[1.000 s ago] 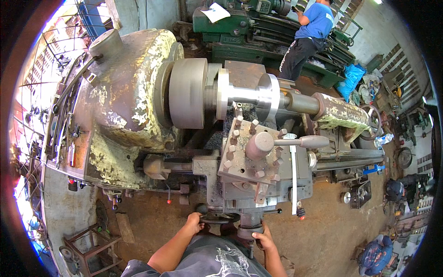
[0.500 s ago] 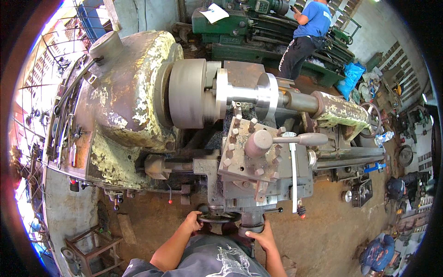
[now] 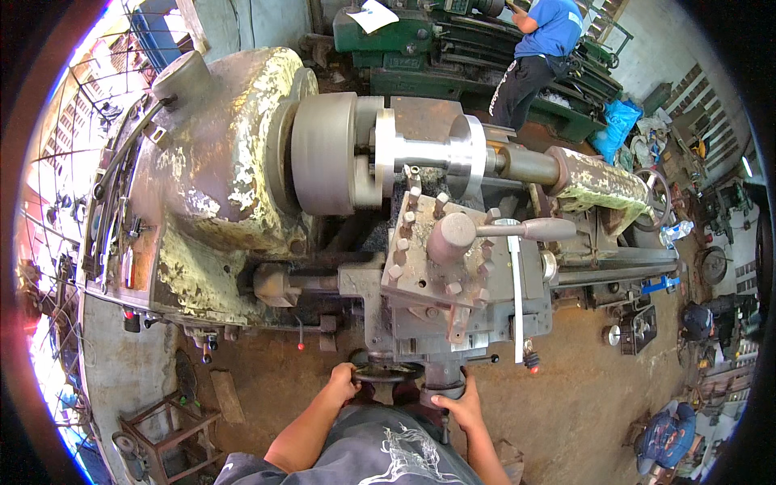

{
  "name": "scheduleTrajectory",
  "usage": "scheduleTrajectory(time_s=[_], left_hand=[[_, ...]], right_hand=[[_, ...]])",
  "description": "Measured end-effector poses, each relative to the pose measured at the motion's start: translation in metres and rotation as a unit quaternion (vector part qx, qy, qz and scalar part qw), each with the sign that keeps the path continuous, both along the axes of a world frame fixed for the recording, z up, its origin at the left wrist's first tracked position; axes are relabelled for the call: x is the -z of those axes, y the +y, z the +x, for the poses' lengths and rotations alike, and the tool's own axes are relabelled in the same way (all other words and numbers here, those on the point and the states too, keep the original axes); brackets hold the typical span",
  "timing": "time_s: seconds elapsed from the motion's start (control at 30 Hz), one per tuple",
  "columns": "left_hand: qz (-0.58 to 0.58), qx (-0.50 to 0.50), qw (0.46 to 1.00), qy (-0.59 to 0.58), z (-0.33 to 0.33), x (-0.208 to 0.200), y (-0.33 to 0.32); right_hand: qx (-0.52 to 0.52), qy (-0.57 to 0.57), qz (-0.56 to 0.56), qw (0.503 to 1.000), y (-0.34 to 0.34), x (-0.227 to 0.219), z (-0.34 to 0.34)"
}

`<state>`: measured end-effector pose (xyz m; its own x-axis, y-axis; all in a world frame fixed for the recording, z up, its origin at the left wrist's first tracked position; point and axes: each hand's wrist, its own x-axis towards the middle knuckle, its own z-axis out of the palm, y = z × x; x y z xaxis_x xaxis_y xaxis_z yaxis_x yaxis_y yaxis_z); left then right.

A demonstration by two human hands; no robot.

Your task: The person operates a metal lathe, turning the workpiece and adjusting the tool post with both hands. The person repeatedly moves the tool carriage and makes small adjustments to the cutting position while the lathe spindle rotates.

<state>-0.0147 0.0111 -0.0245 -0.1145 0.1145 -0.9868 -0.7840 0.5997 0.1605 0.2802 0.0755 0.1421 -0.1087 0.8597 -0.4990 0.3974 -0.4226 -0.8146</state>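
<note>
At a worn lathe's (image 3: pixel 206 153) front, six o'clock, a left hand (image 3: pixel 345 384) curls around the handwheel (image 3: pixel 390 377); the right hand (image 3: pixel 459 404) lays a thumb on a dial collar (image 3: pixel 439 395), other fingers hidden, grip unclear. Overwinding could drive the tool post (image 3: pixel 424 266) into the flanged workpiece (image 3: pixel 424 152) at twelve; the tailstock (image 3: pixel 602 179) blocks two o'clock, a green lathe (image 3: pixel 396 61) beyond.

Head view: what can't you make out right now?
All in the head view:
Right hand: most fingers hidden by the hand itself and the collar.
Chuck: surface detail blurred, likely by spin.
Tool: too small to tell whether its tip touches the workpiece.
Standing co-worker: head cut off by the top edge.
</note>
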Motion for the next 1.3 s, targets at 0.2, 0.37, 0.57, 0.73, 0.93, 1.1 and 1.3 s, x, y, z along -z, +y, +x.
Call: scheduleTrajectory(time_s=[0.2, 0.37, 0.57, 0.73, 0.93, 1.1, 1.3], left_hand=[[-0.013, -0.022, 0.996, 0.09, 0.036, -0.022, 0.006], [-0.005, -0.045, 0.996, 0.074, 0.03, -0.013, 0.007], [-0.03, -0.04, 0.981, 0.188, 0.076, -0.029, 0.016], [0.009, -0.055, 0.988, 0.141, 0.075, -0.037, 0.012], [0.016, -0.031, 0.99, 0.135, 0.069, -0.028, 0.009], [0.03, -0.017, 0.989, 0.144, 0.067, -0.021, 0.005], [0.028, -0.017, 0.992, 0.124, 0.061, -0.026, 0.007]], right_hand=[[0.007, 0.012, -0.01, 1.0, 0.0, 0.002, 0.001], [0.016, 0.023, -0.007, 1.0, 0.0, 0.003, -0.001], [0.007, 0.02, -0.003, 1.0, 0.002, 0.001, -0.001], [0.015, 0.042, 0.003, 0.999, -0.002, 0.008, 0.002], [0.039, 0.143, -0.039, 0.988, -0.001, 0.028, 0.012], [0.071, 0.273, -0.142, 0.949, 0.001, 0.038, 0.022], [0.062, 0.319, -0.193, 0.926, -0.005, 0.067, 0.044]])
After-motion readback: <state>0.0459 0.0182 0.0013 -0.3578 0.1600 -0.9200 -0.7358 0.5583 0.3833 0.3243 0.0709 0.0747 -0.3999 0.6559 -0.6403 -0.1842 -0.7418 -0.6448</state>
